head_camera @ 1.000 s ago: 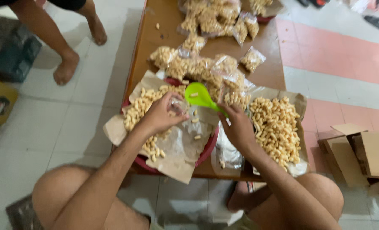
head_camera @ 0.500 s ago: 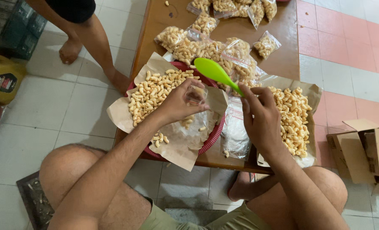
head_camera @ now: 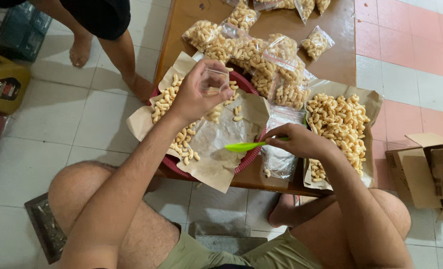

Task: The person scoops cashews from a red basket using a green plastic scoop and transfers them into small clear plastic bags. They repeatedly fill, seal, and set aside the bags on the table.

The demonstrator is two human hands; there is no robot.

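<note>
Over the paper-lined red basket (head_camera: 246,160), left hand (head_camera: 194,97) pinches a clear plastic bag (head_camera: 214,79), right hand (head_camera: 301,142) grips a green spoon (head_camera: 244,146)

The small bag (head_camera: 214,79) in the left hand (head_camera: 194,94) is thin clear plastic, glossy. The green scoop (head_camera: 244,146) is smooth plastic. The brown paper (head_camera: 216,164) lining the red plastic basket (head_camera: 241,167) looks matt and creased. The desk (head_camera: 341,55) is brown wood, smooth. The floor (head_camera: 82,129) has shiny tiles.
</note>
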